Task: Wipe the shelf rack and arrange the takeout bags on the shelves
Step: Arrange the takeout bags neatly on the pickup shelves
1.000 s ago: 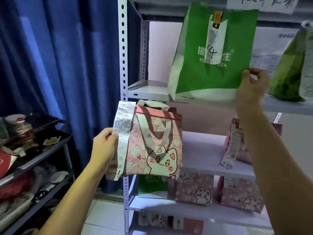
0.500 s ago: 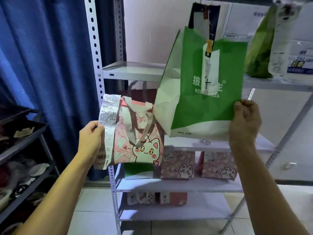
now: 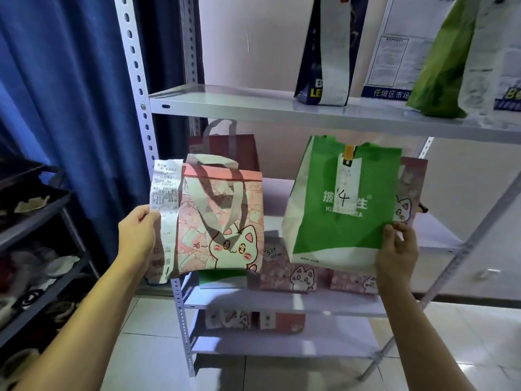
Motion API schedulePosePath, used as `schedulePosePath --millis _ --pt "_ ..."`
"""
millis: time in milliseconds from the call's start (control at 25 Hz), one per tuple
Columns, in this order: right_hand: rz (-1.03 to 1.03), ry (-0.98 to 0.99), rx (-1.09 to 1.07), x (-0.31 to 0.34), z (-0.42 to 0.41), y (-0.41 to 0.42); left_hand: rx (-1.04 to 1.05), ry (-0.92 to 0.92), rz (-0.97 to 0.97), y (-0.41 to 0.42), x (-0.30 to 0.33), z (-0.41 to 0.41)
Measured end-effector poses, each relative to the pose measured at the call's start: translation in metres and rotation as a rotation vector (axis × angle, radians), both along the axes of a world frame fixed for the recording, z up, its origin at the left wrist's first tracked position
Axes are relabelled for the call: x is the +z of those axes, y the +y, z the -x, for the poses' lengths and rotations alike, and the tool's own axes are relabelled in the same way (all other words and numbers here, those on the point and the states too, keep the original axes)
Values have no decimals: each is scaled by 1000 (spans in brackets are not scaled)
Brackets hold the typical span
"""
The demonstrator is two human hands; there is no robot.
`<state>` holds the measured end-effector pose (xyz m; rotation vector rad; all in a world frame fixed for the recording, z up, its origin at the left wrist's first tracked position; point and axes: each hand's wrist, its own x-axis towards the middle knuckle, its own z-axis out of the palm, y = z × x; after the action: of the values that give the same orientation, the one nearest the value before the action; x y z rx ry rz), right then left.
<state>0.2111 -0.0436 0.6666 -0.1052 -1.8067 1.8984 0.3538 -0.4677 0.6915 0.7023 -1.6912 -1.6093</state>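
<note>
At centre frame, before the rack [image 3: 146,131]: left hand [image 3: 138,238] pinches pink bag [image 3: 222,221] at its left edge, receipt [image 3: 165,218] under the thumb; right hand [image 3: 397,249] pinches green bag [image 3: 344,201] at its lower right corner. Both hang off the shelves. Soft non-woven fabric, likely light, saggy; better taken by handles or supported under the base.

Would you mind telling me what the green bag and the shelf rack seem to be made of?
The green takeout bag with white sides looks like matte non-woven fabric, though coated paper is possible: it creases softly and shows no gloss. The pale grey shelf rack seems painted steel: a smooth, faintly reflective shelf and perforated angle posts.
</note>
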Motion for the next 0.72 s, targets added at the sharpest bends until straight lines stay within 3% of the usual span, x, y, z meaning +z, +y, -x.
schedulePosePath --millis 560,720 --pt "-128 19 140 -35 162 -48 180 -30 -37 58 -5 37" --pt "-61 -89 212 -45 194 -62 211 -27 -29 72 -6 49"
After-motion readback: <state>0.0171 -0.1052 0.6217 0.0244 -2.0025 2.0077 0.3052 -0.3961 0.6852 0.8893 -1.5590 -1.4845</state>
